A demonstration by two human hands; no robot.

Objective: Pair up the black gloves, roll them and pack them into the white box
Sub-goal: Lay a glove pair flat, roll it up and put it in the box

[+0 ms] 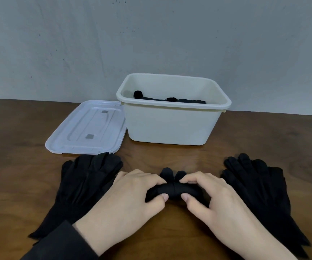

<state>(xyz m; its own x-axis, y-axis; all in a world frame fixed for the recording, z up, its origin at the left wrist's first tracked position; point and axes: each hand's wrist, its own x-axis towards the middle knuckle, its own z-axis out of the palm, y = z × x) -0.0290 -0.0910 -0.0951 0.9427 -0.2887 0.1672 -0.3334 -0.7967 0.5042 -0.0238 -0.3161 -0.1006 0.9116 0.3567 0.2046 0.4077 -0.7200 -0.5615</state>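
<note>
The person has a pair of black gloves half rolled on the wooden table (170,156), directly in front of the white box (172,126) and well short of it. The roll (174,190) lies crosswise, with two glove fingertips still poking out of it toward the box. The left hand (132,192) and right hand (213,194) each pinch it, thumb on the near side and curled fingers over the top, so the fabric is squeezed between them.

The cloth looks thin, soft and very light. It will probably spring open if released, so the firmest hold is likely around the middle of the roll, with the loose fingertips tucked under.

Left of the box and touching its side lies the clear lid (87,128). In front of the lid is one flat stack of gloves (83,184); another flat stack (260,188) lies in front of the box's right corner. Dark rolled pieces (168,98) already sit inside the box, though how many cannot be counted behind the rim.
</note>
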